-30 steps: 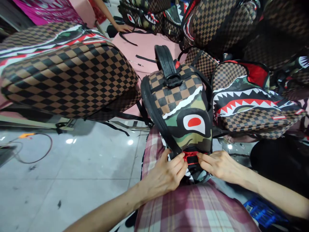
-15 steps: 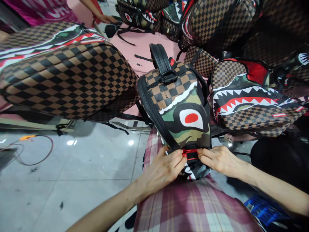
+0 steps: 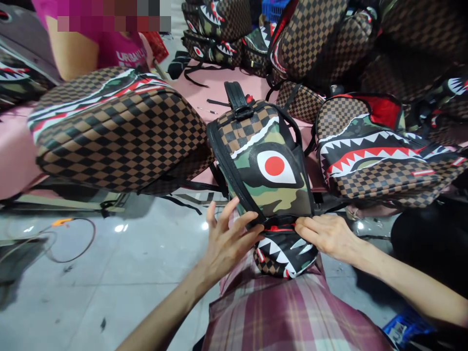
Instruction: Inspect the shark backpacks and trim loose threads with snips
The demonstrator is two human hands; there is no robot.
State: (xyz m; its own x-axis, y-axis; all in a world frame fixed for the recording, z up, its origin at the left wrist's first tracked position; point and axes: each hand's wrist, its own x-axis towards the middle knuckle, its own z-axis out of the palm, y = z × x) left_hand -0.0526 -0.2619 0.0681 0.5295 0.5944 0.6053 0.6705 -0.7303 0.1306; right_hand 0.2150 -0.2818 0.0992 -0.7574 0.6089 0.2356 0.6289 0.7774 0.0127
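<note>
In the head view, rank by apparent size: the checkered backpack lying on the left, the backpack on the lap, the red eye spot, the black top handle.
1. Checkered backpack on the left, largest.
2. Backpack on the lap, held at its lower edge by both hands; it is nearer the camera, so true size is unsure.
3. Black top handle.
4. Red eye spot, only slightly smaller.

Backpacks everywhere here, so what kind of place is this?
Probably a bag workshop or packing room. Many alike shark-face backpacks are heaped on a pink table, another person stands alongside, and both hands handle one backpack.
</note>
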